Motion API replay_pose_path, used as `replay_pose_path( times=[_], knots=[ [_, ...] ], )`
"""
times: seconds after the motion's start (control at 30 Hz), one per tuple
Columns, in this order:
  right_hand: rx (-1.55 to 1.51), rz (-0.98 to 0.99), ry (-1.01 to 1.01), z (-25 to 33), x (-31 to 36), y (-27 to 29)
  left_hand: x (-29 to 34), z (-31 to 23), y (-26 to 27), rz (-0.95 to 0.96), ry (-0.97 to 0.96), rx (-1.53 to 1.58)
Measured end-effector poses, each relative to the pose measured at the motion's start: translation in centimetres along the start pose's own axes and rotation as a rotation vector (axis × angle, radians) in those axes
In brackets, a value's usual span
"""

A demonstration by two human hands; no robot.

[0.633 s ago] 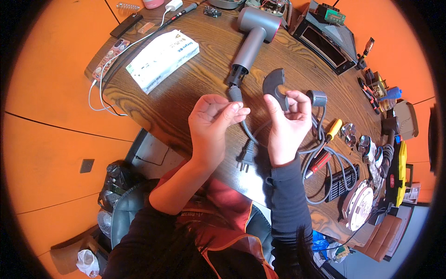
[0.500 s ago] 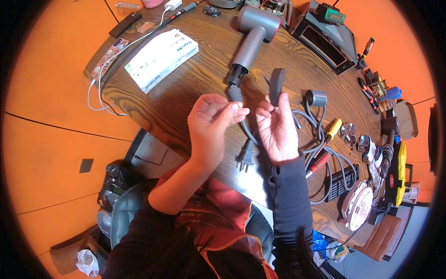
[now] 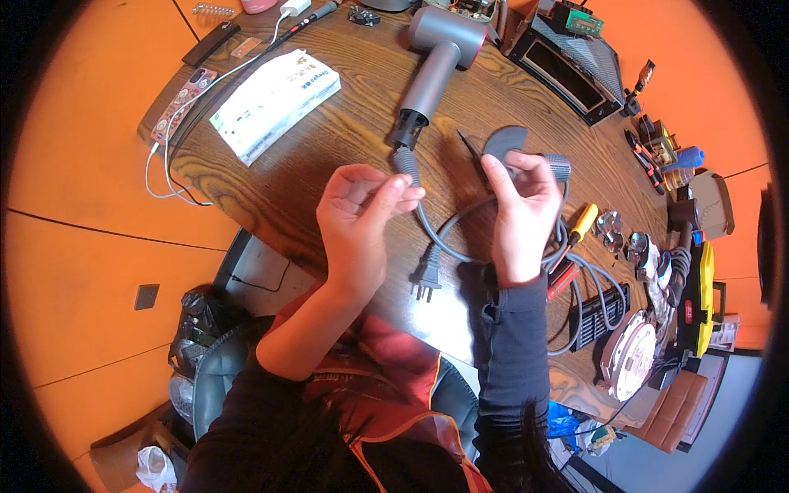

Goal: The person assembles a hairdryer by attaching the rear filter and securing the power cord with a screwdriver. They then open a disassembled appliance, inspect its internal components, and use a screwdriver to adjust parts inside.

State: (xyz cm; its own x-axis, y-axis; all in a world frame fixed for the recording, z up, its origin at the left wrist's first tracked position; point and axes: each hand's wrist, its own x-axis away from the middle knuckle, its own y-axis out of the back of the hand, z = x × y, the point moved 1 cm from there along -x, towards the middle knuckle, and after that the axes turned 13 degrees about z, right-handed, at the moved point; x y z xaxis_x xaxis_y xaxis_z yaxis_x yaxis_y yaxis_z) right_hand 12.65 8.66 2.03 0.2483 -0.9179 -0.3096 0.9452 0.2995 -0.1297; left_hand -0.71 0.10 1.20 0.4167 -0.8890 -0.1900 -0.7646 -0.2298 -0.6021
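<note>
My left hand (image 3: pixel 357 209) is closed in a pinch, thumb against fingertips, in front of the ribbed cable sleeve (image 3: pixel 406 164). Whatever lies between those fingertips is too small or hidden to make out. My right hand (image 3: pixel 526 201) grips a dark round disc (image 3: pixel 503 141), which looks like a roll of black tape, with its flat side showing. A thin dark pointed strip (image 3: pixel 468 143) shows just left of it. Beyond my hands lies a grey hair dryer (image 3: pixel 431 82), its handle end uncovered down to a dark inner part, with the cable coming out there.
A two-pin plug (image 3: pixel 426 275) lies near the table edge. To the right are a ribbed grey cylinder (image 3: pixel 560 168), coiled cable, a yellow-handled screwdriver (image 3: pixel 584 222), a red-handled tool (image 3: pixel 562 279) and a black bit case (image 3: pixel 600 316). A tissue pack (image 3: pixel 275 107) lies to the left.
My right hand has turned and moved right, so the dark disc shows its flat face instead of its edge. The left hand keeps its pinch. The whole view has shifted slightly.
</note>
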Motion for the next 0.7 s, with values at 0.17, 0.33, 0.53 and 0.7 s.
replay_pose_path(
  times=[0.17,0.33,0.53,0.7],
  knots=[
    [0.804,-0.187,0.093,0.9,-0.6,1.7,0.0,-0.1,0.4,-0.1,-0.094,-0.013],
    [1.013,-0.131,0.003,0.5,-0.9,2.8,0.0,-0.1,0.4,-0.088,-0.108,-0.005],
    [1.053,-0.059,-0.136,-0.5,-1.0,3.2,0.1,-0.1,0.5,-0.093,-0.097,-0.014],
    [1.066,-0.026,0.059,-1.2,-0.9,2.9,0.2,-0.2,0.5,-0.077,-0.094,-0.019]
  ],
)
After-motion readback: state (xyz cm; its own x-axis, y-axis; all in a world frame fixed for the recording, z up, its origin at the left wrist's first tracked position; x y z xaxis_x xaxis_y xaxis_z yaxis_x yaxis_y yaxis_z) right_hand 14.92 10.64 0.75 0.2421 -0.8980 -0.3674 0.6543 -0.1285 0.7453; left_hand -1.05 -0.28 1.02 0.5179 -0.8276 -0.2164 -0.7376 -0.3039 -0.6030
